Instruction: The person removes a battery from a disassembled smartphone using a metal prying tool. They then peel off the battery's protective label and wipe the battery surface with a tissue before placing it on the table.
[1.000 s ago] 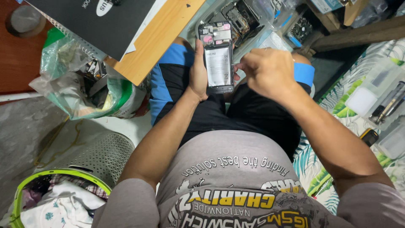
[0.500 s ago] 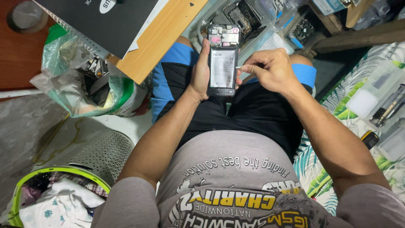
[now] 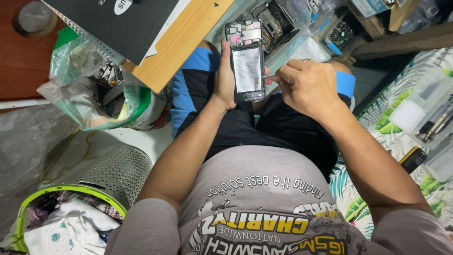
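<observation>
My left hand (image 3: 225, 80) grips an opened phone (image 3: 246, 60) from its left side, over my lap. The phone's back cover is off, showing its white-labelled battery and the circuit board at the top. My right hand (image 3: 306, 85) is closed around a thin metal tool (image 3: 271, 76) whose tip touches the phone's right edge near the battery. Both forearms reach forward over black and blue shorts.
A wooden board (image 3: 181, 40) with a black box (image 3: 118, 21) on it sits at upper left, above a plastic bag (image 3: 94, 94) of parts. A grey perforated basket (image 3: 115, 172) and a green-rimmed laundry bin (image 3: 61, 222) stand at lower left. A leaf-patterned cloth (image 3: 401, 127) with clear plastic boxes lies at right.
The phone and both hands have shifted slightly in view. My right hand drew closer, bringing the thin tool's tip to the phone's right edge.
</observation>
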